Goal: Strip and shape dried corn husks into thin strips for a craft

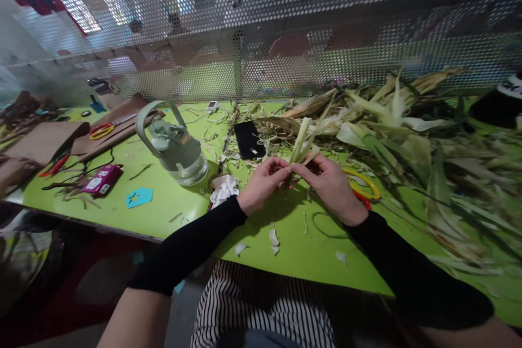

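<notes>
Fingertips of the left hand and right hand pinch a bundle of pale, fibrous husk strips between them over the green desk, the lower ends hidden by the fingers. The right hand and wrist partly cover yellow-and-red scissors. Ribbed, curling husks heap at right, cut off by the frame; a black object at the far right edge is hard to identify. At left stands a smooth, loop-handled bottle. A perforated screen obscures the far background.
</notes>
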{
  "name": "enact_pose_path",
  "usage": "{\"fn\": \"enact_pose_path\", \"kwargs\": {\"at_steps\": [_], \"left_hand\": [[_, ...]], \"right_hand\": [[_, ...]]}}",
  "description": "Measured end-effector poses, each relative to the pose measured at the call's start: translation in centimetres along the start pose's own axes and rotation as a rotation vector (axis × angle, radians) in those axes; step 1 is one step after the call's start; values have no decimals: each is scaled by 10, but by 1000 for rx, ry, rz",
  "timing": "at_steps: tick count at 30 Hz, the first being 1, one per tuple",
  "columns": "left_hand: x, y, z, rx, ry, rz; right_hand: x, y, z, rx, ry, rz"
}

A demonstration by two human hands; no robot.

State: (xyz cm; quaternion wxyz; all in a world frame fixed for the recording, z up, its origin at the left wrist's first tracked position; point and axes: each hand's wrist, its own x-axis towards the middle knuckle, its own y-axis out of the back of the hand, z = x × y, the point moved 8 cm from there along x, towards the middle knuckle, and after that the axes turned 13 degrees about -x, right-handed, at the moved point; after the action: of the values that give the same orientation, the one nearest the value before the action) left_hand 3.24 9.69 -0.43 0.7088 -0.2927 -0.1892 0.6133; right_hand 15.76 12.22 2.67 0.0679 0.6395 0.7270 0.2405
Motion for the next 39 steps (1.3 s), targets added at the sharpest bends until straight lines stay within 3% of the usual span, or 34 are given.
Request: {"fn": "enact_pose_path", "kwargs": {"at_steps": [4,10,17,23,31,39], "left_hand": [[1,2,-1,10,29,5],[5,8,-12,-178,158,27],[3,8,-8,-124,42,77],[2,-2,-11,-76,143,-47],[4,7,-9,-50,59,66],[2,4,-4,-93,94,-37]], "right_hand": [[1,3,0,28,-5,8],[2,1,2,151,-22,-2],[1,1,5,120,-10,17],[0,-5,2,166,-6,-52],[2,0,4,57,21,6],[3,1,10,162,-67,47]]}}
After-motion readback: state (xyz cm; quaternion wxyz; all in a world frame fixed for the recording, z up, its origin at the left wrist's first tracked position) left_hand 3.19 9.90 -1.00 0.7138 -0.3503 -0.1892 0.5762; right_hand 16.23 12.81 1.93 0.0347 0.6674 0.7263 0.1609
